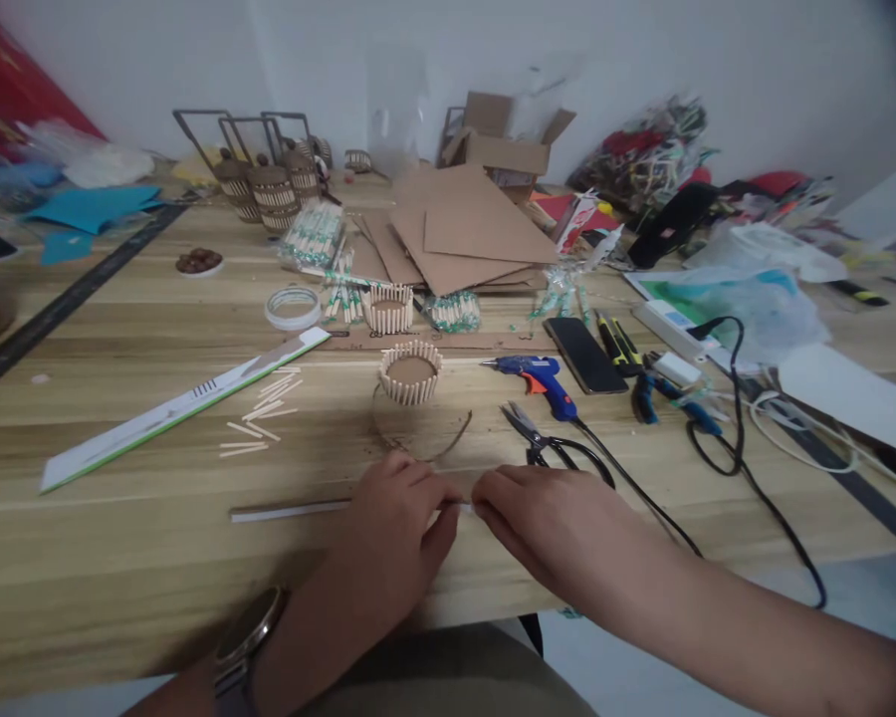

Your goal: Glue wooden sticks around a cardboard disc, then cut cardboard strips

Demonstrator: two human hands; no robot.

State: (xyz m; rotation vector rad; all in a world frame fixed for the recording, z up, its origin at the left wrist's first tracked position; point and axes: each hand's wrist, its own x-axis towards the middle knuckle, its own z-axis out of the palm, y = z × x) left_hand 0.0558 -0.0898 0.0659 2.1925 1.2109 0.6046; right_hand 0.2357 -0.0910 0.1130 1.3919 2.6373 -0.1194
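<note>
Near the front of the table, my left hand [403, 513] and my right hand [549, 513] pinch a thin strip [291, 511], brown on top with a white edge. Its long end sticks out to the left of my left hand; a short bit shows between the hands, and my right fingers hide the other end. Just beyond my fingertips lies a curved brown cord [459, 438]. Past it stands a small round basket [411, 374] of upright wooden sticks around a brown base, with a similar stick basket [388, 311] behind.
Scissors [542, 433], a blue glue gun [534, 374] and a phone [583, 354] lie right of centre. Cables run along the right. Loose sticks [258, 418], a long white strip [186, 408] and a tape roll [293, 309] are left. Cardboard sheets [485, 224] are stacked behind.
</note>
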